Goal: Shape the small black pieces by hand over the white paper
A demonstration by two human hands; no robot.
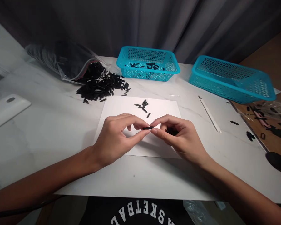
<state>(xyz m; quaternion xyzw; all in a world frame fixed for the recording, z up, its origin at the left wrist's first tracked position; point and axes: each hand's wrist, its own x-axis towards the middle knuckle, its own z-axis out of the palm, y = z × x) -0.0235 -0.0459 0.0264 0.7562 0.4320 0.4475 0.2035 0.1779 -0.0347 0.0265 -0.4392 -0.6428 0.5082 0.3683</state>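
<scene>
My left hand [118, 136] and my right hand [184, 134] meet over a sheet of white paper [117, 106]. Between their thumbs and fingertips they pinch a small, slim black piece [147, 127] by its two ends, lying level. More black pieces [172, 130] show inside the curled fingers of my right hand, partly hidden. Several loose black pieces [144, 106] of the same slim shape lie on the paper just beyond my hands. What these pieces are exactly is too small to tell.
A clear zip bag [67, 64] spills a heap of black pieces [103, 86] at back left. One blue basket [148, 75] holds some pieces; another blue basket [231, 84] stands right of it. A white pen-like stick [210, 115] lies right; a white device [10, 109] lies left.
</scene>
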